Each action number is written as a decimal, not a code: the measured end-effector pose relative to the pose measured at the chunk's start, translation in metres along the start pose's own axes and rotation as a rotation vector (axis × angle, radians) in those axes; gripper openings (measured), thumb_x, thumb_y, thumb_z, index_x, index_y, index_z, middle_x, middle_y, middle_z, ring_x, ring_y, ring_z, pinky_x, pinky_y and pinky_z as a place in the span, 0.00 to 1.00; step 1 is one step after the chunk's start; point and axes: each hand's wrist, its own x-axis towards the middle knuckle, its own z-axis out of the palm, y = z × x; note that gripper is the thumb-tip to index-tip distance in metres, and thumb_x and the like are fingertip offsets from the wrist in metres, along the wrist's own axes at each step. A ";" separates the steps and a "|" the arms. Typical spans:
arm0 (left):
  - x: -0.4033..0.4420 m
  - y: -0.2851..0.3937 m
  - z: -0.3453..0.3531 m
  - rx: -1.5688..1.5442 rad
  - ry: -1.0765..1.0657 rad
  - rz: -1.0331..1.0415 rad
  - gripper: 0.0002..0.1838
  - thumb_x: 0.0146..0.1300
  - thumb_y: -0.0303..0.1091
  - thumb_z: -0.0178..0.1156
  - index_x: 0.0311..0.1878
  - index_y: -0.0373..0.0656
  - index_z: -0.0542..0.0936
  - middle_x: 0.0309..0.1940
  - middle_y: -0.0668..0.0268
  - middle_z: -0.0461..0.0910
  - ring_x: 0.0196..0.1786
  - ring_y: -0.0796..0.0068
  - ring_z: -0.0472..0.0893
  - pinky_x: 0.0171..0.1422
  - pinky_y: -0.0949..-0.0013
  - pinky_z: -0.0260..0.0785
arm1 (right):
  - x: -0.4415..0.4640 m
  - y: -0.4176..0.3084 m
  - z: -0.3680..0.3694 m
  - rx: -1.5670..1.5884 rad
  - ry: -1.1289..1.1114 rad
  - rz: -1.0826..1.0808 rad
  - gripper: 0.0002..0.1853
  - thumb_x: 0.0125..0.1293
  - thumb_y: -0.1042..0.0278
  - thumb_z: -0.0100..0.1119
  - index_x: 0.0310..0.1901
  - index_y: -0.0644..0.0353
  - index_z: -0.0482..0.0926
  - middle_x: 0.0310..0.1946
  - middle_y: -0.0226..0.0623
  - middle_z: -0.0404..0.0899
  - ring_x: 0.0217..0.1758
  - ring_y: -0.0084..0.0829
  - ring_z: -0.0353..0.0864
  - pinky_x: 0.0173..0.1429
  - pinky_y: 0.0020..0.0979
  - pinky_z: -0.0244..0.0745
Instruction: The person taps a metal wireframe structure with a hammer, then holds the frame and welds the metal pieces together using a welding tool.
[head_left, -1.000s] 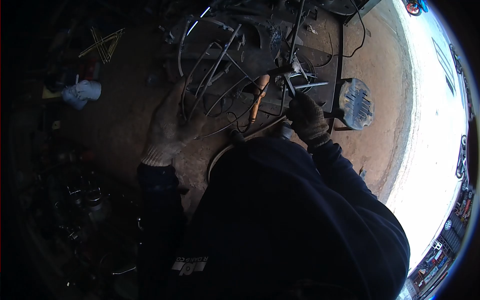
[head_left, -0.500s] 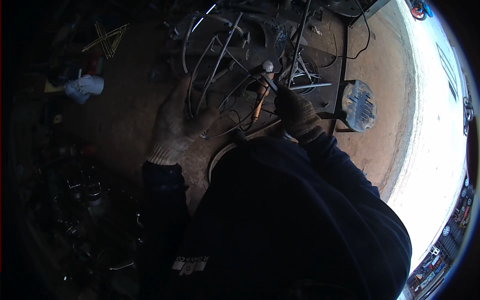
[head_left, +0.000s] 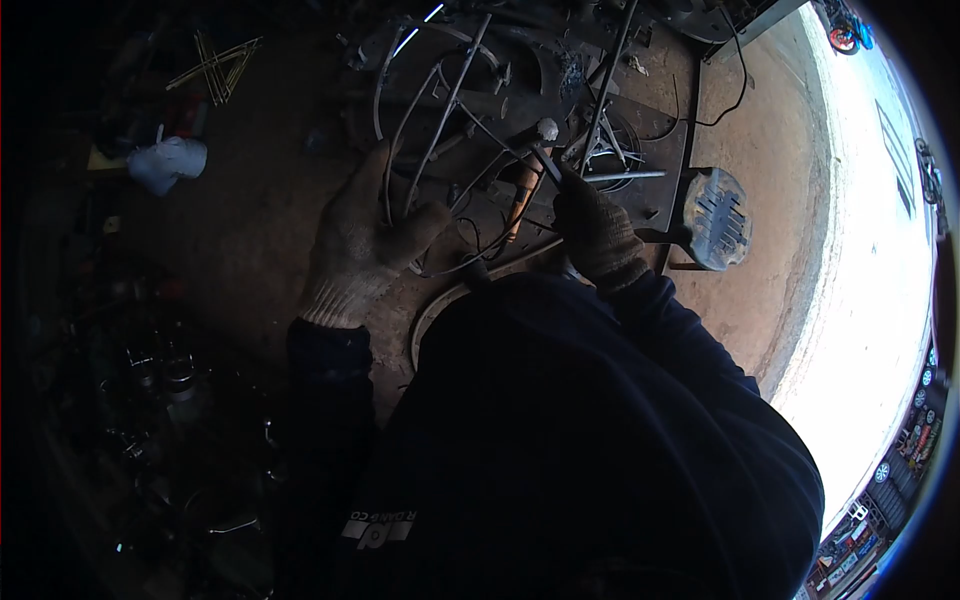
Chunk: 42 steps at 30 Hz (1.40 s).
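Observation:
My left hand, in a knitted work glove, holds a frame of bent metal rods between thumb and fingers. Its curved rods run up from the palm, and one side reaches across towards the right. My right hand, gloved too, is closed on a flat metal bar whose end sticks out at the upper left, by the frame's right side. I cannot tell whether bar and frame are joined. Just left of that hand, behind the rods, lies a tool with an orange-brown handle and a pale rounded end.
A dark metal worktable carries rods and wire rings. A worn stool seat stands at the right. Thin yellow rods and a whitish cloth-like item lie at the left. A black cable hangs near the table's edge.
The view has shifted slightly. My left hand and the rod frame sit a little further right, and both hands keep their hold.

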 end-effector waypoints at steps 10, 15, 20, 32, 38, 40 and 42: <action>0.001 -0.001 0.000 -0.003 0.012 0.057 0.41 0.61 0.40 0.72 0.71 0.30 0.64 0.29 0.69 0.76 0.30 0.83 0.78 0.32 0.77 0.74 | 0.005 0.000 -0.006 -0.027 -0.193 0.121 0.24 0.72 0.64 0.56 0.68 0.58 0.70 0.49 0.52 0.82 0.50 0.50 0.84 0.50 0.43 0.80; -0.001 -0.007 0.000 0.105 0.046 0.134 0.37 0.63 0.34 0.68 0.72 0.31 0.65 0.27 0.72 0.73 0.29 0.86 0.75 0.31 0.78 0.71 | 0.001 0.011 -0.010 0.020 -0.105 -0.003 0.26 0.74 0.68 0.55 0.72 0.58 0.65 0.44 0.46 0.84 0.43 0.38 0.88 0.45 0.37 0.83; 0.002 -0.001 -0.005 0.036 -0.009 0.072 0.36 0.64 0.33 0.67 0.72 0.32 0.65 0.29 0.73 0.73 0.29 0.87 0.73 0.31 0.79 0.70 | -0.003 0.008 -0.022 0.451 -0.127 0.208 0.26 0.72 0.74 0.56 0.70 0.63 0.66 0.44 0.35 0.80 0.44 0.27 0.82 0.48 0.30 0.80; 0.009 -0.008 0.006 -0.014 -0.135 -0.140 0.30 0.70 0.38 0.62 0.72 0.37 0.69 0.38 0.71 0.78 0.36 0.83 0.78 0.39 0.75 0.73 | 0.004 0.006 -0.024 0.239 -0.103 0.051 0.26 0.70 0.75 0.56 0.69 0.63 0.68 0.49 0.41 0.82 0.46 0.32 0.85 0.48 0.34 0.81; 0.011 -0.019 0.001 -0.010 -0.081 -0.161 0.29 0.70 0.40 0.62 0.71 0.39 0.70 0.38 0.71 0.79 0.39 0.82 0.80 0.42 0.74 0.75 | 0.015 0.006 -0.008 0.097 -0.125 -0.057 0.28 0.69 0.72 0.59 0.70 0.59 0.68 0.49 0.48 0.83 0.46 0.46 0.86 0.47 0.40 0.81; 0.009 -0.015 0.002 -0.030 -0.116 -0.152 0.31 0.70 0.43 0.63 0.71 0.38 0.70 0.36 0.71 0.79 0.40 0.83 0.79 0.44 0.74 0.75 | 0.013 0.002 -0.007 0.030 -0.158 -0.010 0.29 0.69 0.71 0.59 0.71 0.57 0.68 0.48 0.49 0.83 0.46 0.48 0.85 0.47 0.41 0.81; 0.009 -0.007 0.004 -0.006 -0.093 -0.173 0.30 0.70 0.43 0.63 0.71 0.39 0.70 0.36 0.70 0.79 0.39 0.83 0.80 0.43 0.74 0.76 | 0.010 0.007 -0.003 0.013 -0.126 -0.057 0.29 0.69 0.69 0.59 0.71 0.55 0.67 0.48 0.50 0.83 0.46 0.49 0.85 0.46 0.42 0.80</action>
